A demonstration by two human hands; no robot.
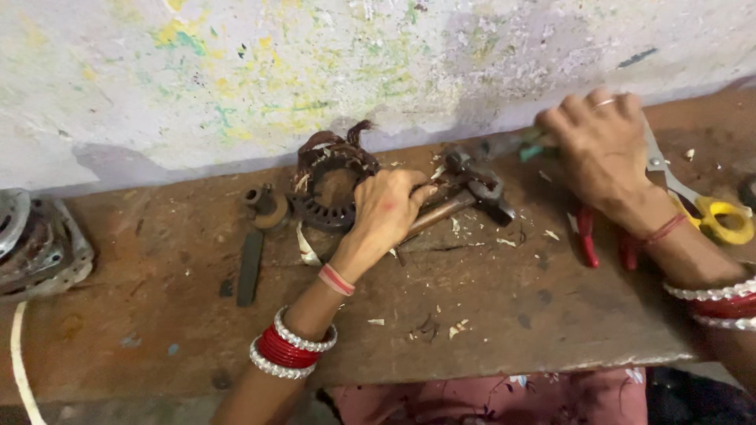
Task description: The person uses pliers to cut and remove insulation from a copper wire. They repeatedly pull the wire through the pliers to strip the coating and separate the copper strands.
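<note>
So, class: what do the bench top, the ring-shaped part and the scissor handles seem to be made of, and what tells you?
Bench: probably wood, worn brown, with scuffs, stains and pale chips on it. Ring: likely dark metal, dull and slotted, with reddish-brown wire at its top, perhaps copper. Scissor handles: apparently yellow plastic, smooth and bright.

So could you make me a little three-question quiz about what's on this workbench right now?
1. True or false: the left hand grips a hammer by its wooden handle.
2. What colour are the handles of the scissors by the right hand? A red, B yellow, C blue.
3. Which thing lies between the hammer's handle and the wall?

Key: 1 true. 2 B. 3 the ring-shaped motor stator with copper winding.
</note>
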